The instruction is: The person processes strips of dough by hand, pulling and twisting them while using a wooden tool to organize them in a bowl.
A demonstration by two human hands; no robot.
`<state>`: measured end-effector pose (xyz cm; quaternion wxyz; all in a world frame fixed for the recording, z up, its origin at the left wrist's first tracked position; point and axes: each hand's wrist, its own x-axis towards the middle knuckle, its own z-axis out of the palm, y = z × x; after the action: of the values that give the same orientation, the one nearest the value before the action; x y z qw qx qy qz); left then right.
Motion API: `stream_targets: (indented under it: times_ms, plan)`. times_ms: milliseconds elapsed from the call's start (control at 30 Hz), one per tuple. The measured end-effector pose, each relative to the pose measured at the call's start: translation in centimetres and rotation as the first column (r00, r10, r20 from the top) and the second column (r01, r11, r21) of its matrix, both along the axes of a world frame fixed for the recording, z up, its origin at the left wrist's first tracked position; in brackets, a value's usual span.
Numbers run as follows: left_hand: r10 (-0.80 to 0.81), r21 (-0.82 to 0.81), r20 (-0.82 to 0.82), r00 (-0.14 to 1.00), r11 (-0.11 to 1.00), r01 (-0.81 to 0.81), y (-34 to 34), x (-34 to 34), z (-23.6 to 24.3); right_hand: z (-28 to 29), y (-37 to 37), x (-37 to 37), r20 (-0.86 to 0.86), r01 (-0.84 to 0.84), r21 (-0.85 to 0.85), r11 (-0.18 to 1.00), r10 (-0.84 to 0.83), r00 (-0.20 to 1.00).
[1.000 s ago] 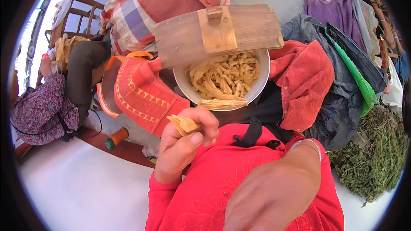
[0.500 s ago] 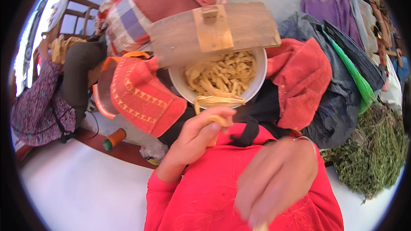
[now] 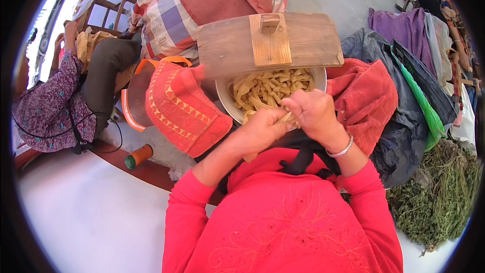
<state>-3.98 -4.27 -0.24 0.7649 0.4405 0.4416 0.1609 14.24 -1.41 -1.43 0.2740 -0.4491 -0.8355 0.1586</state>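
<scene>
My left hand [image 3: 261,130] is closed on a pale yellow, fibrous strip [image 3: 251,157], whose lower end hangs under the palm. Just right of it, my right hand [image 3: 314,115] is also closed, fingers curled around a strip [image 3: 289,118] that shows between the two hands. Both hands meet over the near rim of a white basin [image 3: 223,99]. Inside the basin lies a heap of folded yellow strips [image 3: 275,87]. What exactly the strips are made of I cannot tell. A silver bangle [image 3: 343,147] circles my right wrist.
A wooden board [image 3: 318,38] with a lighter block covers the basin's far part. Red cloths [image 3: 184,111] flank it. At left sits a person in a patterned top [image 3: 53,98]; near them lies an orange-green spool [image 3: 138,156]. Dried green plants [image 3: 437,197] are piled at right.
My right hand has swung from low near my chest up and forward to meet the left hand at the basin. My left hand has moved slightly right, and the view has shifted a little.
</scene>
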Motion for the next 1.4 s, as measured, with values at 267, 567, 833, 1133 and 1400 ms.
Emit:
stream_targets:
  times_ms: [267, 567, 833, 1133, 1400]
  plan:
    - [0.020, 0.504, -0.030, 0.999, 0.864, -0.002, 4.6, -2.0, 0.6, 5.0, -2.2, 0.0, -0.574, -0.495, -0.770, 0.403, -0.101, 0.812]
    - [0.373, -0.123, 0.467, 0.802, 0.925, -0.358, 3.0, 2.7, 0.8, 0.2, 2.0, -1.6, -0.440, 0.182, -0.261, 0.948, -0.284, 0.852]
    - [0.290, -0.089, 0.382, 0.877, 0.957, -0.277, 3.1, 1.5, -3.5, 0.7, 2.1, -1.0, -0.138, 0.239, -0.041, 0.970, -0.243, 0.960]
    - [0.457, 0.924, -0.302, 0.837, 0.356, 0.139, 1.1, 1.7, -3.6, -4.3, -0.6, 0.5, -0.541, -0.367, -0.840, 0.400, -0.554, 0.633]
    - [0.415, 0.861, -0.045, 0.909, 0.477, -0.175, 0.9, 2.2, -0.5, -3.0, -0.8, -0.1, -0.678, -0.689, -0.637, 0.345, -0.676, 0.288]
